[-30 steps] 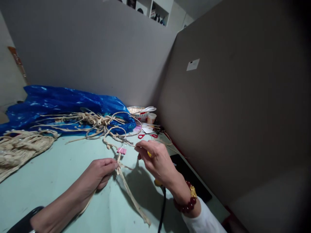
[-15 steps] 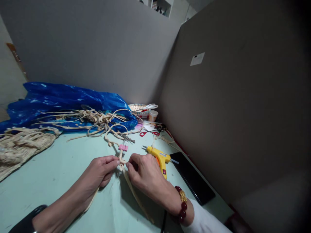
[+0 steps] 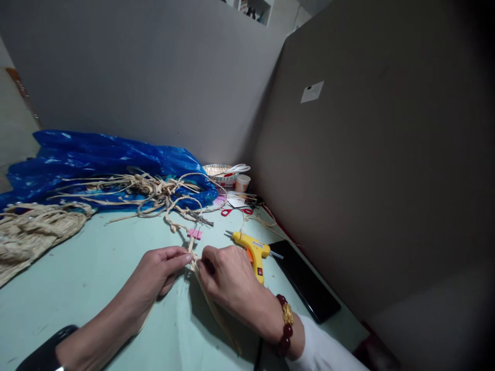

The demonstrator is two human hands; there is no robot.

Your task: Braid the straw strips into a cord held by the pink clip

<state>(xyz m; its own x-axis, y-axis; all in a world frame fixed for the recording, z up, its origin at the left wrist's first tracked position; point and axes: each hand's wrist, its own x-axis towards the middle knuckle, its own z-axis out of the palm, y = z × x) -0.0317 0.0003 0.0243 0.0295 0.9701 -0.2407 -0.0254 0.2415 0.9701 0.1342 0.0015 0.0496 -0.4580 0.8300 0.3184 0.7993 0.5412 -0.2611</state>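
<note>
Pinched between thumb and finger of my left hand [image 3: 166,268] is a braid of pale straw strands [image 3: 192,247]. My right hand [image 3: 230,275] has its fingers closed on the strands at the braid's right side, its fingertips partly hidden. A pink binder clip [image 3: 194,234] grips the braid just above my fingers. One long loose strand [image 3: 222,327] trails from beneath my right hand toward me across the table. Beyond the clip, the finished cord [image 3: 185,199] curls in loops.
A yellow glue gun [image 3: 253,247] lies right of my right hand, beside a black phone [image 3: 309,283]. Behind are red-handled scissors [image 3: 226,212], a paper cup [image 3: 242,183] and a basket [image 3: 218,169]. Left are a blue plastic bag [image 3: 96,154], loose straw [image 3: 150,185] and woven straw [image 3: 38,232]. Grey partitions [image 3: 154,77] enclose the table.
My right hand has shifted slightly left, closer to my left fingertips, and turned a little at the braid. My left hand keeps its pinch. The whole view has shifted slightly.
</note>
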